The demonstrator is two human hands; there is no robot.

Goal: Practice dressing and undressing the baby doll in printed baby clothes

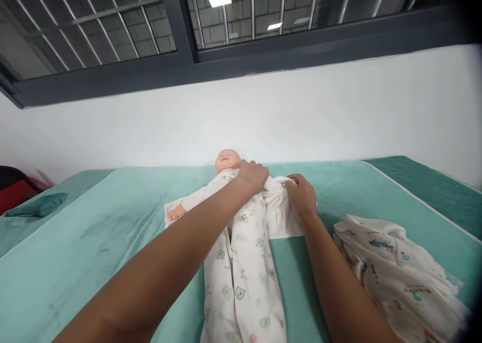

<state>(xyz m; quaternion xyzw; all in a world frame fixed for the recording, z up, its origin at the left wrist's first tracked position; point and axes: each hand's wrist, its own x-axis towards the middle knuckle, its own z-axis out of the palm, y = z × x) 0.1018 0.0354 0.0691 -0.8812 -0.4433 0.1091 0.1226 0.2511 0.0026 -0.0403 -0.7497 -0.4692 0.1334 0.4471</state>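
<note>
A baby doll (227,160) lies on its back with its head toward the wall. It wears white printed pants (244,262) with green animal figures, and a white top is spread out under and around its upper body. Across the doll reaches my left hand (254,175), its fingers curled at the doll's shoulder on the right side. My right hand (302,193) pinches the end of the white sleeve (277,182). The doll's own hand (176,213) shows on the left; its other arm is hidden by cloth and my hands.
A crumpled white printed cloth (391,262) lies at the right. Green plush fabric (94,242) covers the surface. Behind it rises a white wall (150,127) under a dark window frame (320,41) with bars. A red and black object (17,190) sits at the far left.
</note>
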